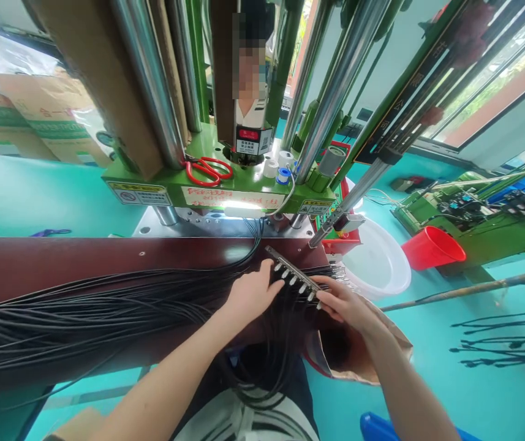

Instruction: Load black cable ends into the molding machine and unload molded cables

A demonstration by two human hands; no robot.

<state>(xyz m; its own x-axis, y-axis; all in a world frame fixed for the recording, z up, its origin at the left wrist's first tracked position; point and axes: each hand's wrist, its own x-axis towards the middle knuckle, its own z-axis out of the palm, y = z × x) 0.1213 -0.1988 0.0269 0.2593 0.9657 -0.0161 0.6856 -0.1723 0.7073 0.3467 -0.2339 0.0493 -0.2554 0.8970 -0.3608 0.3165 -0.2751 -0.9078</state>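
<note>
A narrow metal bar [295, 270] lies slanted over the brown tabletop, with several pale connector ends in a row along its near side. Black cables hang from these ends toward my lap. My left hand [253, 286] is closed at the bar's left part, its thumb beside the first connectors and its index finger near the bar's edge. At the other end, my right hand [338, 299] pinches the bar between thumb and fingers. The undersides of both grips are hidden. A thick bundle of black cables [106, 312] stretches along the tabletop left of my hands.
Ahead stands a green press [174, 184] with steel columns; red-handled scissors [209, 171] and tape rolls [283, 176] rest on it. A white tub [377, 260], red bucket [432, 248] and paper bag [358, 355] are at right. A person [255, 113] is behind the press.
</note>
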